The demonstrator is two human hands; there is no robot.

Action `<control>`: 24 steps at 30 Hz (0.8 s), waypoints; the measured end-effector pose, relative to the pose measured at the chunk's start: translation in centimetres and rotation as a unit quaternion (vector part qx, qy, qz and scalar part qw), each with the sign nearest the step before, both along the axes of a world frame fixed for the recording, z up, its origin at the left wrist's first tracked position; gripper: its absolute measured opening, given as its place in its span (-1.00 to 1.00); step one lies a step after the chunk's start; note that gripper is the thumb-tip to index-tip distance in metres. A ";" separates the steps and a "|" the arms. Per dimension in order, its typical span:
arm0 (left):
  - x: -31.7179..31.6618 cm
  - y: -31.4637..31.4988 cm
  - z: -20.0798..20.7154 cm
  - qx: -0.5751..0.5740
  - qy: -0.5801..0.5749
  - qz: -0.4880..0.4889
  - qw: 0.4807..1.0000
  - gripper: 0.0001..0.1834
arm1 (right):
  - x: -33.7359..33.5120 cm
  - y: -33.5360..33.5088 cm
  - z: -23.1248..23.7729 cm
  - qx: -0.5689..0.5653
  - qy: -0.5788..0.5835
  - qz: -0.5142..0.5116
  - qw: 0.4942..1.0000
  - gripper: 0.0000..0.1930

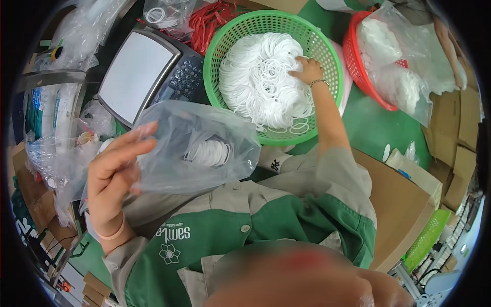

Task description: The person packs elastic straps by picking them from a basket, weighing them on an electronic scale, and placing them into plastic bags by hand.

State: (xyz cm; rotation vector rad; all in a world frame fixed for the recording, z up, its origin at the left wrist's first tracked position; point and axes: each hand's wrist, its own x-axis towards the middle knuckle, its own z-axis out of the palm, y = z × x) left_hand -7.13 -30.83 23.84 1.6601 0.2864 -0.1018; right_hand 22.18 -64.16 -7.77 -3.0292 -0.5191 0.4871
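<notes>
In the green basket (212, 77) lies a large heap of thin white elastic bands (266, 77). My right hand (310, 70) reaches into its right side, thumb and fingers curled around some bands at the heap's edge. How many it grips is hidden. At the left, my left hand (113, 171) has its fingers and thumb bent around the mouth of a clear plastic bag (230, 130), the thumb slightly blurred. Inside the bag is a smaller bunch of white bands (208, 153). The bag lies over my lap, just nearer than the basket.
A weighing scale (138, 71) stands left of the basket, with red strips (207, 23) behind it. To the right is a red basket (353, 56) holding bagged white material (396, 61). A cardboard box (394, 204) sits at my right side; plastic bags (66, 107) hang at the left.
</notes>
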 end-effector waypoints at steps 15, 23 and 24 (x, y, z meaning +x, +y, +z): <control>1.6 -0.8 -1.7 0.195 -0.075 -0.003 0.978 -0.62 | -10.2 -1.7 1.3 -0.055 0.098 0.255 0.960 -0.26; -0.1 -0.9 -2.4 0.326 -0.140 0.019 0.935 -0.74 | -8.9 -0.9 0.3 -0.040 0.107 0.179 0.977 -0.51; -0.1 -0.9 -2.4 0.378 -0.153 0.028 0.913 -0.73 | -8.7 -1.1 0.5 -0.040 0.105 0.181 0.977 -0.51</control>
